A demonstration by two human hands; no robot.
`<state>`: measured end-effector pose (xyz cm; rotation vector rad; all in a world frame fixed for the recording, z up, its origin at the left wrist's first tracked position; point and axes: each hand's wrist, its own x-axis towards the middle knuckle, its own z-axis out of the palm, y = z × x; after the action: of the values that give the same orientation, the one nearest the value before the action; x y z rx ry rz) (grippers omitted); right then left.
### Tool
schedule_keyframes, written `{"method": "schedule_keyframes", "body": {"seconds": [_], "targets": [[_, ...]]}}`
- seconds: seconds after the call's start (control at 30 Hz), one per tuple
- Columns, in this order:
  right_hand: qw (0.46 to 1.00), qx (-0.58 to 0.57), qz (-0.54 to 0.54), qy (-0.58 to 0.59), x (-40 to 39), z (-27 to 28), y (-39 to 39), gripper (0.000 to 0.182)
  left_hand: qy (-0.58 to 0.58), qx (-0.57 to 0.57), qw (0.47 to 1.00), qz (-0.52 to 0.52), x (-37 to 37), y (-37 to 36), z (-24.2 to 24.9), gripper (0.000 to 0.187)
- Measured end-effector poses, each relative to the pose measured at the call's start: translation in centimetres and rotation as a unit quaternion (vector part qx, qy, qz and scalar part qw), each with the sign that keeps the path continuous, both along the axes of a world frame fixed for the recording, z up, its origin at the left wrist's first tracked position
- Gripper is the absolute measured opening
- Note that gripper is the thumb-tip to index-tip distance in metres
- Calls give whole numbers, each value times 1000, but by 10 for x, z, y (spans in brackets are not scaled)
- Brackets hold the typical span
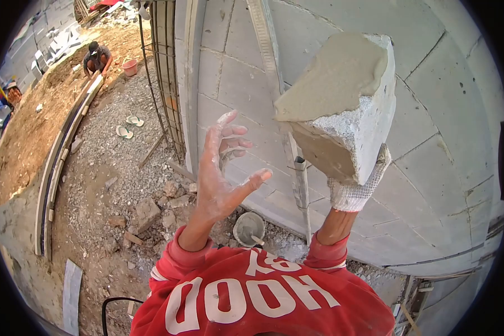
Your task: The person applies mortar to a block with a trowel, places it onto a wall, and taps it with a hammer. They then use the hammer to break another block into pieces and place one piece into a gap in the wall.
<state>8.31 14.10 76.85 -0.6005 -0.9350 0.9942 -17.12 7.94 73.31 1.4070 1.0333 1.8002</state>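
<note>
Right now, the right hand [358,178] holds up a big pale block [379,126]. That hand wears a white glove [346,197], maybe because the block is rough and would scratch the skin. It is pressed on the block from down low, with fingers against its side, and I think it sits there because the block looks heavy and needs something under it. Some of its fingers hide behind the block, so I cannot tell how far they wrap round.

The block is up in front of the grey wall [431,162], tipped over a bit. Grey paste [336,70] lies thick on the side that faces up, and it looks wet. Facing up that way may help the paste stay on and not slide off.

The left hand [221,173] is bare and dusty, just beside the block. Its fingers are spread and a little bent, and it touches nothing. Maybe it is held close so it can help keep the block steady.

Down on the stony ground [103,168] is a bucket [234,230] with more grey stuff inside. It stands near the wall, perhaps so that it is easy to reach
</note>
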Motion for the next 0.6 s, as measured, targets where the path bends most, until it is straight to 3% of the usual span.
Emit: {"method": "schedule_keyframes", "body": {"seconds": [0.17, 0.3, 0.37, 0.43, 0.5, 0.6], "targets": [[978, -54, 104, 172, -3, 16, -14, 58, -23, 39, 999, -6, 5, 8, 20, 103], [994, -28, 5, 109, -6, 19, -7, 65, -9, 62, 998, 1, 11, 13, 20, 105], [982, -68, 28, 171, 0, 15, -7, 69, -54, 27, 998, -20, 18, 11, 16, 108], [982, -65, 16, 179, -11, 24, -12, 73, -82, 25, 994, -64, 24, 7, 15, 109], [984, -44, 5, 174, -15, 26, -14, 73, -163, -31, 971, -172, 36, 7, 10, 122], [980, -12, 11, 199, -32, 37, -23, 73, -187, -23, 950, -247, 53, 9, 17, 135]]}}
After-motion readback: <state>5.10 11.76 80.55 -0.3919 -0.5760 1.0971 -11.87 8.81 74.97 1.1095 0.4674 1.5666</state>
